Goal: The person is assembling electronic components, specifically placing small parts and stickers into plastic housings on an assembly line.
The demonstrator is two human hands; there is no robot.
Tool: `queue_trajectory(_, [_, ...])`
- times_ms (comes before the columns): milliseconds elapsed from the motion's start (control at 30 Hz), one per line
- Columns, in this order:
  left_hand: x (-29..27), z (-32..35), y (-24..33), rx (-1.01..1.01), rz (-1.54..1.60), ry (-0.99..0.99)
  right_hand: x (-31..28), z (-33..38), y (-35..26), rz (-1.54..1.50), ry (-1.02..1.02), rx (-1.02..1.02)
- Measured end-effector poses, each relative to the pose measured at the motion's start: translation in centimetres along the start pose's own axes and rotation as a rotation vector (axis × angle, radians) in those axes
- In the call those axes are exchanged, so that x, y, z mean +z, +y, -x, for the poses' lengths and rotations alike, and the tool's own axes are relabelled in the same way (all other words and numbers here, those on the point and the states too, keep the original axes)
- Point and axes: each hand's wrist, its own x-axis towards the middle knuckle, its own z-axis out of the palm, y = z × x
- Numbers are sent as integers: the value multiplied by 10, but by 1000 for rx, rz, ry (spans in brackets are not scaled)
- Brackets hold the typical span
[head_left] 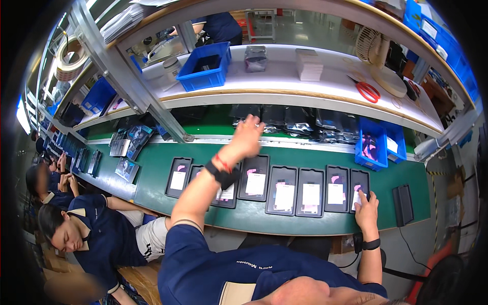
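Note:
My left hand [247,136] reaches far across the bench, its fingers stretched toward a row of dark and silvery plastic bags [299,119] under the shelf. Whether the fingertips touch a bag, I cannot tell. My right hand [367,212] lies with spread fingers at the rightmost black tray [360,178], fingertips by the white card [357,202] in it. Several shallow black trays [268,176] stand in a row on the green bench, most showing white cards [284,197] and pink pieces [335,179]. My left forearm hides part of the row.
Two blue bins [371,161] stand right of the bags, and a black stand-like block [403,206] sits at the bench's right end. Above runs a shelf [284,84] with red scissors [367,91] and a blue bin [204,76]. Co-workers [91,229] sit at left.

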Motion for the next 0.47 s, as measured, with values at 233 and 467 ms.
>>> queue_trajectory(233, [14, -57, -89, -136, 5, -266, -31, -33, -106, 91, 57, -187])
queue_trajectory(467, [14, -50, -107, -36, 258, -455, -8, -123, -240, -85, -229, -588])
